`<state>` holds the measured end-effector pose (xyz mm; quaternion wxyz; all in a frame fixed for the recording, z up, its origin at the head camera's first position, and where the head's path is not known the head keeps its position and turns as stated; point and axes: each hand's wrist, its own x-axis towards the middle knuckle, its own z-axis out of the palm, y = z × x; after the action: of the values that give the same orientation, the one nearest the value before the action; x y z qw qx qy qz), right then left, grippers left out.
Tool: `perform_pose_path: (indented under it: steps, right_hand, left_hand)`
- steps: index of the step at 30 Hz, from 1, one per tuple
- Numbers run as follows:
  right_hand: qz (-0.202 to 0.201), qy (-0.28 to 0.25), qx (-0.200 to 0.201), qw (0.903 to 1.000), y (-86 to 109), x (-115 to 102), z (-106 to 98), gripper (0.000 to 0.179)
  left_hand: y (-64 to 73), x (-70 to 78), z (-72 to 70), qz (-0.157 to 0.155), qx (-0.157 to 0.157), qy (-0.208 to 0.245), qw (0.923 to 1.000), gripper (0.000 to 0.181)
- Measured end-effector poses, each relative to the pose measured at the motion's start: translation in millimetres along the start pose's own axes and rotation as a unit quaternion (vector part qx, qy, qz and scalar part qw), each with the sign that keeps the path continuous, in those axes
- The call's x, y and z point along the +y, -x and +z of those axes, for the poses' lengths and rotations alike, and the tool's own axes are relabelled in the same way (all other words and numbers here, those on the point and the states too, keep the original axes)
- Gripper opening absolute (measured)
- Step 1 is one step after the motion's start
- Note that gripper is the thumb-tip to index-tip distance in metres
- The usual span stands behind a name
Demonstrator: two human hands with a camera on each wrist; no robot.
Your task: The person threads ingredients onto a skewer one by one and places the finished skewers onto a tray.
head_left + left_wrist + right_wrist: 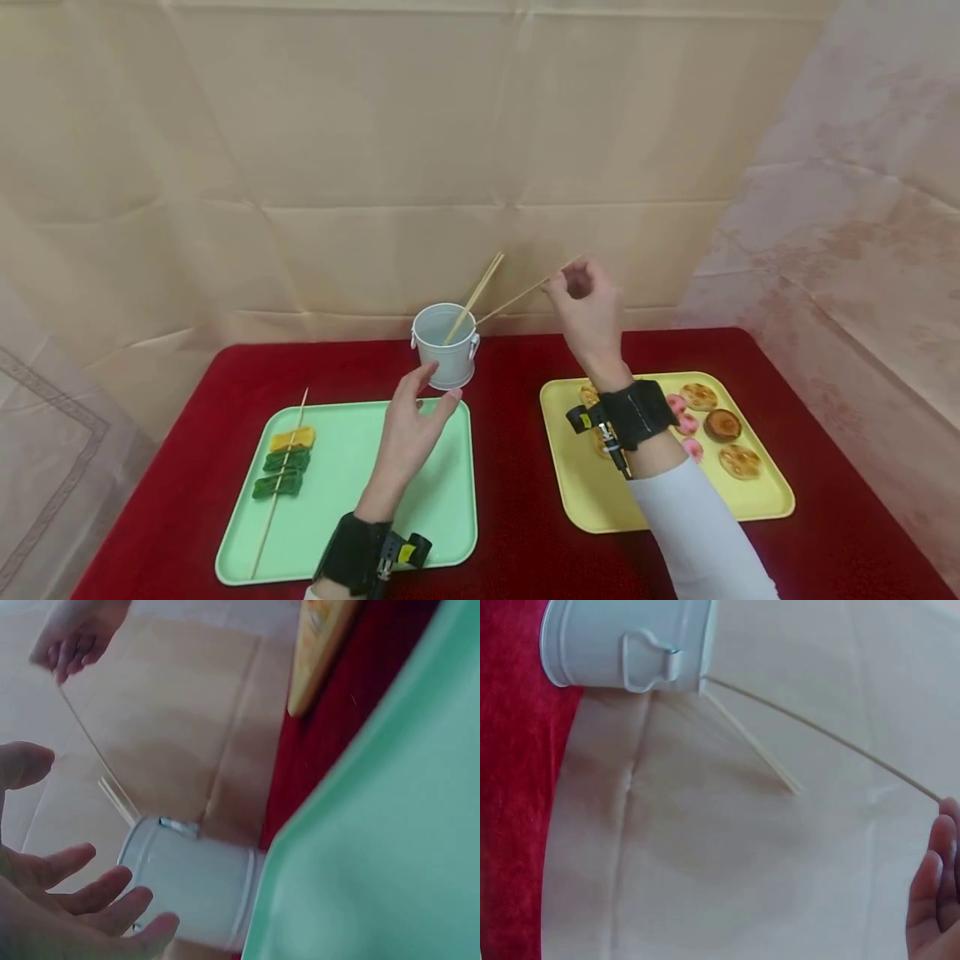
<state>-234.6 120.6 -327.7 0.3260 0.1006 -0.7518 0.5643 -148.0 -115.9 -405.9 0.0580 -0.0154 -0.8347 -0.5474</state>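
Note:
My right hand (591, 312) pinches the upper end of a thin wooden skewer (517, 297). The skewer slants down to the rim of a small white metal bucket (453, 367); in the right wrist view its low end meets the bucket's edge. More skewers (480, 287) lean together inside the bucket. In front of the bucket, my left hand (408, 437) hovers over the green tray (360, 500) with fingers spread and nothing held. On that tray's left lies a loaded skewer (264, 533) carrying a yellow piece (292, 439) and folded green pieces (277, 483).
A yellow tray (592, 508) stands at the right, partly under my right forearm. It bears pink pieces (687, 424), browned round slices (740, 461) and a brown round piece (722, 425). Red cloth (510, 467) covers the table; a beige cloth backdrop (360, 167) hangs behind.

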Motion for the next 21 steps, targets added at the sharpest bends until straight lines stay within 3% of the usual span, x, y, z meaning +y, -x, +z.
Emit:
perform_pose_path:
  steps: [5, 10, 13, 18, 21]
  right_hand:
    - [0.006, -0.059, 0.04, 0.9974, 23.6, -2.6, -21.2, 0.011]
    - [0.106, -0.102, 0.042, 0.9882, 49.5, 4.8, -40.6, 0.01]
    - [0.171, -0.16, 0.026, 0.9718, 65.6, 9.9, -43.9, 0.01]
    - [0.242, -0.277, -0.01, 0.9298, 94.0, 12.1, -34.7, 0.009]
    - [0.259, -0.284, -0.04, 0.9225, 108.7, 9.2, -27.0, 0.006]
  left_hand:
    - [-3.8, 6.6, 2.8, -0.013, -0.029, 0.114, 0.993, 0.053]
    - [-6.7, 10.3, 5.6, -0.054, -0.036, 0.205, 0.9766, 0.048]
    - [-8.2, 10.4, 7.5, -0.08, -0.038, 0.283, 0.9551, 0.05]
    - [-8.0, 10.1, 13.5, -0.119, -0.06, 0.397, 0.9082, 0.052]
    - [-8.0, 10.6, 19.5, -0.143, -0.072, 0.437, 0.8854, 0.049]
